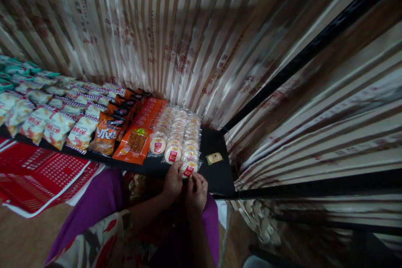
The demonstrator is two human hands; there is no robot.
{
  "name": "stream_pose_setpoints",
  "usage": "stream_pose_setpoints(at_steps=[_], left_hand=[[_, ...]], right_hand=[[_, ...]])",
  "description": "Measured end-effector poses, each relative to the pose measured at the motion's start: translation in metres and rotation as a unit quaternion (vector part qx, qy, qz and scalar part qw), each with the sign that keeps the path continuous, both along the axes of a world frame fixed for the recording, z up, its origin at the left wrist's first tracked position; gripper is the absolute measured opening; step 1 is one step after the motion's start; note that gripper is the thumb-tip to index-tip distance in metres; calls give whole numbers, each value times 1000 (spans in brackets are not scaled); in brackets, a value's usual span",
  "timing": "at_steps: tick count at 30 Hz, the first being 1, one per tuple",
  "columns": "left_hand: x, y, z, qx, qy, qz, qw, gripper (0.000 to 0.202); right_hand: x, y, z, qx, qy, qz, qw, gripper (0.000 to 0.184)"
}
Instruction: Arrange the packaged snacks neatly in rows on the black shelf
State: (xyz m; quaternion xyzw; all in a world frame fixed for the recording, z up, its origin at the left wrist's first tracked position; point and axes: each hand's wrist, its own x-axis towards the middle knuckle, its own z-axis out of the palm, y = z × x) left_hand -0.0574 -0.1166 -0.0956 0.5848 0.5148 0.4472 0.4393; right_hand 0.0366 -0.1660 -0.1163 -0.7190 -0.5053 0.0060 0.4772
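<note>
Both hands meet at the front edge of a black shelf (220,176). My left hand (172,182) and my right hand (197,192) pinch the nearest clear packet of round white rice crackers (189,169) with a red label. That packet is the front one of three rows of the same packets (176,134) running back toward the wall. My fingers are curled on the packet's near edge.
Left of the crackers lie orange snack packs (140,134), dark orange bags (107,136) and rows of pale bags (56,127). A small yellow wrapper (214,158) lies alone on the shelf's right. Striped paper covers the walls. A red sheet (40,176) hangs lower left.
</note>
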Motion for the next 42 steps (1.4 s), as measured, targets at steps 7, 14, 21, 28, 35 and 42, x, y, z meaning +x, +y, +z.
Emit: stream_pose_setpoints(at_steps=[7,14,21,28,35,42], left_hand=[[6,3,0,-9,11,11,1000,20],[3,6,14,53,121,50,990,17],[1,8,14,44,173,40,983,21],[0,10,8,97,205,45,973,20],[-11,0,6,171,200,-34,964,26],[-13,1,-3,208,238,-102,943,29]], right_hand=[[-2,5,3,-20,21,-12,1000,39],[-1,12,0,-14,16,-9,1000,37],[-2,14,1,-18,-1,-15,1000,38],[-3,16,2,-7,-30,-24,999,37],[-7,16,4,2,-41,-36,999,36],[-7,14,3,-3,-45,-29,999,36]])
